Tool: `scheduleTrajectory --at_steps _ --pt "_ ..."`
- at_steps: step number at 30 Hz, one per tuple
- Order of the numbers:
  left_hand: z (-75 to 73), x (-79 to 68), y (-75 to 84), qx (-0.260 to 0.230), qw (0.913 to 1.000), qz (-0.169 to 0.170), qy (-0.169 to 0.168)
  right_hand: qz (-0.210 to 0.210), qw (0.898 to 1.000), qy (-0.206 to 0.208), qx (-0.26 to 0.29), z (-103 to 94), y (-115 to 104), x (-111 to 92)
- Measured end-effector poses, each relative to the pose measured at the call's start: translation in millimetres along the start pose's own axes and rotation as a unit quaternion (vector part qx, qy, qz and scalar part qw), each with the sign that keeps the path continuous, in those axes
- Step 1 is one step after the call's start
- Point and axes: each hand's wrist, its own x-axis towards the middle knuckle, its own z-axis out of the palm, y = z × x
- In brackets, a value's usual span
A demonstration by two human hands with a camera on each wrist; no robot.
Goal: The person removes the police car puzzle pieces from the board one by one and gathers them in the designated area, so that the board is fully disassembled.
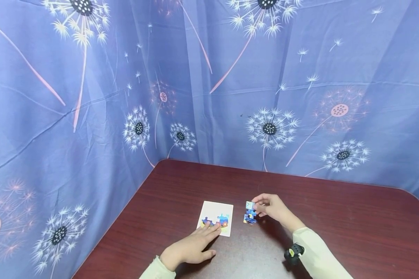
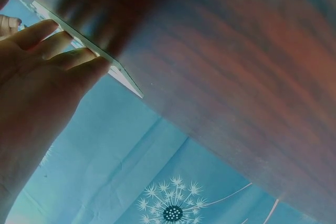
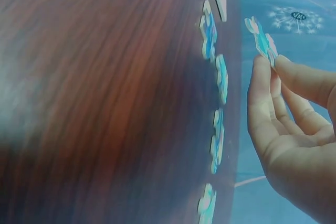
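Note:
A white puzzle board (image 1: 212,208) lies on the table, with a few blue and yellow jigsaw pieces fitted along its lower part. My left hand (image 1: 197,246) rests on its near side, fingers outstretched over the pieces; in the left wrist view the fingertips touch the edge of the board (image 2: 121,70). To the right of it, my right hand (image 1: 274,209) pinches a light-blue jigsaw piece (image 3: 264,40) between thumb and fingers, raised above the table. Several loose jigsaw pieces (image 3: 209,32) lie in a row below that hand, blue ones (image 1: 249,219) among them.
The dark red-brown wooden table (image 1: 352,217) runs back to a blue curtain (image 1: 223,128) with dandelion prints, which also hangs along the left side. A black device (image 1: 294,252) is strapped to the right wrist.

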Motion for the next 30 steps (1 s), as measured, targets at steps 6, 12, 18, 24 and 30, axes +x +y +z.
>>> scheduleTrajectory --at_steps 6,12,18,24,30 --pt "0.9 -0.2 -0.7 0.002 1.0000 0.004 0.003 0.007 1.000 -0.008 0.003 -9.1 5.9 -8.7" --pt "1.2 -0.3 -0.3 0.011 0.9998 0.012 0.013 0.013 1.000 -0.023 0.006 -17.6 9.1 -18.0" --pt "0.6 0.5 -0.7 0.004 0.9999 0.010 0.007 0.022 0.999 -0.030 0.006 -23.1 14.4 -24.4" --pt "0.9 0.6 -1.2 0.005 0.9999 0.009 0.007 0.027 0.999 -0.026 -0.006 -23.9 19.7 -26.7" --pt "-1.3 -1.1 2.2 0.009 0.9999 0.008 0.011 0.018 0.999 -0.019 -0.044 -25.0 22.6 -27.1"
